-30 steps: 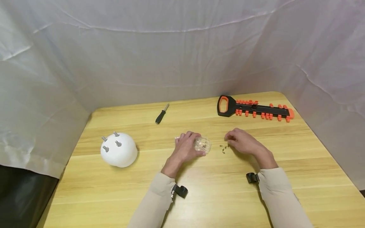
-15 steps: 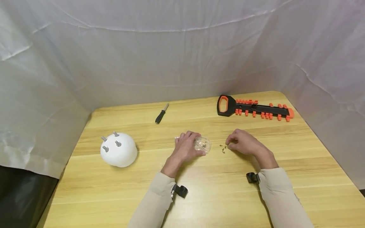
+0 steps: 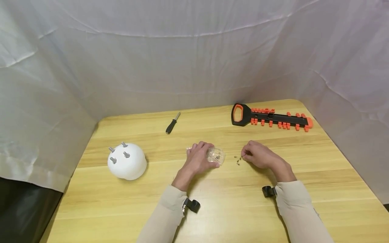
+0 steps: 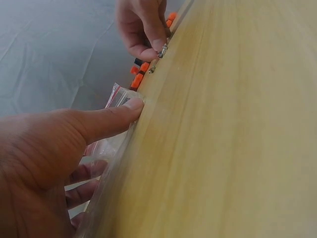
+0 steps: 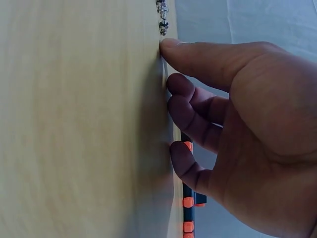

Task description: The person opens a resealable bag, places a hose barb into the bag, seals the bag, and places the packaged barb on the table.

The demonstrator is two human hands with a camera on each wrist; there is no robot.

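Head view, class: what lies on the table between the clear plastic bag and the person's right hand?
A few small metal pieces lie on the table between the clear plastic bag and the right hand, as the head view shows.

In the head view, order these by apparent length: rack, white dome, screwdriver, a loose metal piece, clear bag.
1. Rack
2. White dome
3. Screwdriver
4. Loose metal piece
Unranked: clear bag; the left hand hides part of it.

Pale sheeting (image 3: 188,67) on 3 sides of a wood-grain table (image 3: 231,209) suggests a makeshift work booth.
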